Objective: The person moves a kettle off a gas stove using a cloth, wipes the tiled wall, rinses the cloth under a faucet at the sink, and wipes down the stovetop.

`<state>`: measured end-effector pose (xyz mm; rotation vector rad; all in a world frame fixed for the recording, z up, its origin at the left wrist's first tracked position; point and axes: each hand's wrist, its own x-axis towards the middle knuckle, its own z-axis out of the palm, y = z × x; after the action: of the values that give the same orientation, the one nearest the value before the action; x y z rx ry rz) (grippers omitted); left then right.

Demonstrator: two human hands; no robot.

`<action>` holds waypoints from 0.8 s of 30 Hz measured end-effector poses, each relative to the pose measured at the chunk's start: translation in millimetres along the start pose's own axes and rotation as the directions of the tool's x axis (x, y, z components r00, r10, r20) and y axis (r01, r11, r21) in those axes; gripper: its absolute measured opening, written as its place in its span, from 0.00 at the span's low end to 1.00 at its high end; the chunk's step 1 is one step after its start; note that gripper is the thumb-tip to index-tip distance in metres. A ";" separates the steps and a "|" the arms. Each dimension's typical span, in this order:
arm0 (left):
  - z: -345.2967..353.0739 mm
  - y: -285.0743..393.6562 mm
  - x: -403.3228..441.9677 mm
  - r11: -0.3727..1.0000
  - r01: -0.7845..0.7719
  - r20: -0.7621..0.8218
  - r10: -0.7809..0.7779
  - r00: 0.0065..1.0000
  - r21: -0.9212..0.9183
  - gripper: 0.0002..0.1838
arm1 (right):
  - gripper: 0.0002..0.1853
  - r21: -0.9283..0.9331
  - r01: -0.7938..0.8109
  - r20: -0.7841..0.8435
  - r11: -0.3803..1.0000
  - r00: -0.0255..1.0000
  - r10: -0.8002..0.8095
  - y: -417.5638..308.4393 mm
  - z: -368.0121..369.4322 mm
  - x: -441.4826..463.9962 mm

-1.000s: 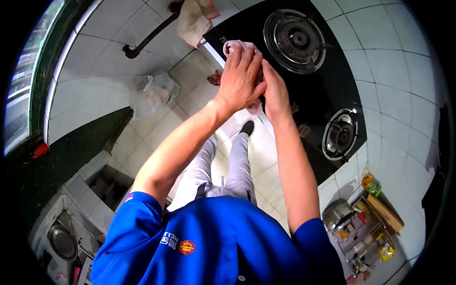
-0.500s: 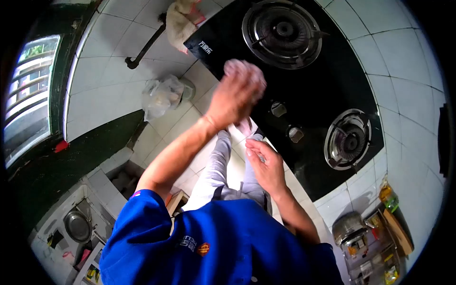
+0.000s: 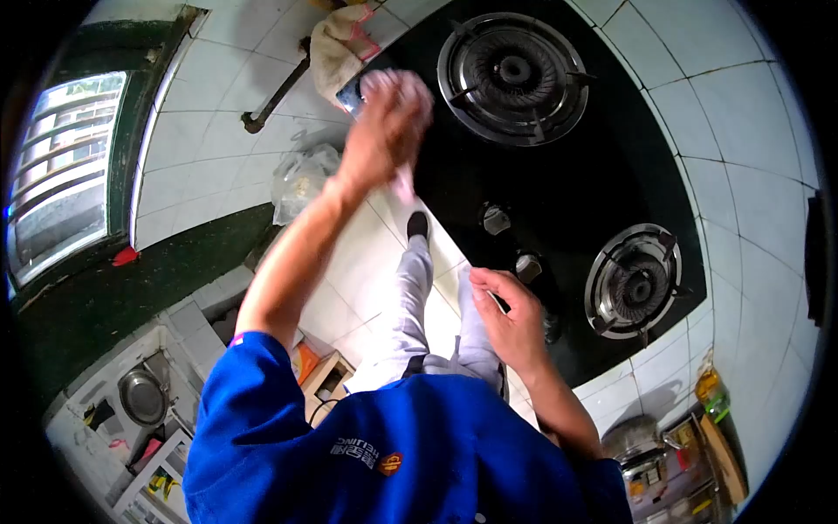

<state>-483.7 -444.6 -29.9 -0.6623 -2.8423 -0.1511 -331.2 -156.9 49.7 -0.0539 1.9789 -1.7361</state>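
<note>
My left hand [image 3: 377, 144] is closed on a pink cloth [image 3: 397, 87], which lies over the near-left corner of the black glass gas stove [image 3: 559, 188]. Motion blurs the hand and cloth, and part of the cloth hangs down past the stove's front edge. By the front edge, close to the two control knobs [image 3: 496, 219], my right hand [image 3: 513, 321] hovers with loosely bent fingers and nothing in it. A large burner [image 3: 513, 74] sits at the far left of the stove, and a smaller burner [image 3: 640, 284] at the right.
A beige cloth [image 3: 339, 54] with a pink edge lies beyond the stove's left corner. A clear plastic bag [image 3: 301, 182] stands by the tiled wall. To the lower right are a metal pot [image 3: 635, 439] and a bottle [image 3: 711, 393]; a metal bowl [image 3: 144, 396] lies at lower left.
My left hand has moved left with the pink cloth, from the stove's front edge to its corner, covering the printed logo. The view has shifted slightly; my right hand has stayed near the knobs.
</note>
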 end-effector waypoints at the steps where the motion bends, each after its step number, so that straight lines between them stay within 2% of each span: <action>1: 12.7 -27.2 0.5 0.981 0.100 -0.107 -0.119 0.987 -0.164 0.21 | 0.13 0.000 -0.007 -0.003 1.000 1.000 0.007 -1.1 -1.5 -0.5; 3: 15.9 -36.1 9.4 0.977 0.158 -0.126 -0.176 0.976 -0.143 0.23 | 0.13 -0.003 -0.015 -0.009 1.000 1.000 0.015 -2.3 -0.3 -0.5; 4: 9.1 -29.3 3.5 0.999 0.038 -0.070 -0.035 0.997 0.038 0.25 | 0.13 0.014 -0.021 -0.020 1.000 1.000 0.021 -3.0 1.7 0.2; 5: 5.5 -11.8 -7.7 0.971 0.139 -0.116 -0.164 0.980 -0.196 0.26 | 0.13 0.034 -0.023 -0.037 0.999 0.999 0.024 -4.5 4.3 2.1; 7: -13.6 19.2 -20.2 0.965 -0.003 -0.028 -0.005 1.000 -0.261 0.26 | 0.13 0.043 -0.019 -0.058 0.999 0.998 0.021 -10.8 10.7 3.8; 9: -11.2 23.7 -37.1 0.950 0.057 0.096 -0.029 0.995 -0.306 0.27 | 0.13 0.046 -0.017 -0.080 0.999 0.997 0.021 -15.1 16.8 9.0; 10: -10.6 13.9 -21.4 0.960 0.015 0.061 0.002 0.998 -0.278 0.27 | 0.13 0.032 -0.015 -0.082 0.999 0.997 0.018 -16.9 20.8 12.3; 11: 5.5 -3.5 -5.3 0.977 -0.029 0.096 0.050 0.994 -0.210 0.26 | 0.13 0.018 -0.015 -0.082 1.000 0.996 0.017 -18.5 25.9 15.3; 13: 14.6 -33.0 35.8 0.988 -0.042 -0.006 0.042 0.999 -0.151 0.25 | 0.13 0.011 -0.031 -0.096 0.999 0.995 0.032 -25.6 36.6 27.0; 16: 11.5 -42.1 45.7 0.955 -0.024 -0.064 0.005 0.998 -0.297 0.25 | 0.12 0.047 -0.045 -0.132 0.998 0.990 0.051 -34.2 56.8 37.3; 17: 4.8 -44.2 28.9 0.979 -0.149 0.006 0.151 0.989 -0.140 0.26 | 0.12 0.097 -0.037 -0.159 0.995 0.986 0.052 -36.4 64.4 42.8; 19: -8.4 -37.0 -8.8 0.957 0.031 0.035 -0.022 0.999 -0.288 0.27 | 0.12 0.125 -0.058 -0.178 0.990 0.981 0.080 -41.5 78.0 47.9; 21: -17.0 -45.2 -34.3 0.941 0.073 0.146 -0.025 0.989 -0.330 0.28 | 0.12 0.189 -0.092 -0.159 0.978 0.980 0.123 -44.9 89.2 55.3; 22: -17.4 -50.6 -30.3 0.934 0.087 0.188 -0.022 0.982 -0.345 0.28 | 0.13 0.151 -0.097 -0.147 0.984 0.982 0.119 -49.1 92.3 59.3; 23: -14.9 -55.8 -16.8 0.934 0.078 0.183 -0.014 0.983 -0.349 0.28 | 0.13 0.149 -0.094 -0.156 0.984 0.981 0.117 -49.5 95.5 63.3; 24: -7.7 -64.0 6.3 0.942 -0.007 0.119 0.050 0.992 -0.336 0.27 | 0.13 0.139 -0.078 -0.152 0.987 0.983 0.099 -48.8 99.5 67.4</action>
<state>-516.3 -500.3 -24.1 -0.8036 -2.9535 -0.6218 -365.3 -280.9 66.7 0.2212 1.9375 -1.8587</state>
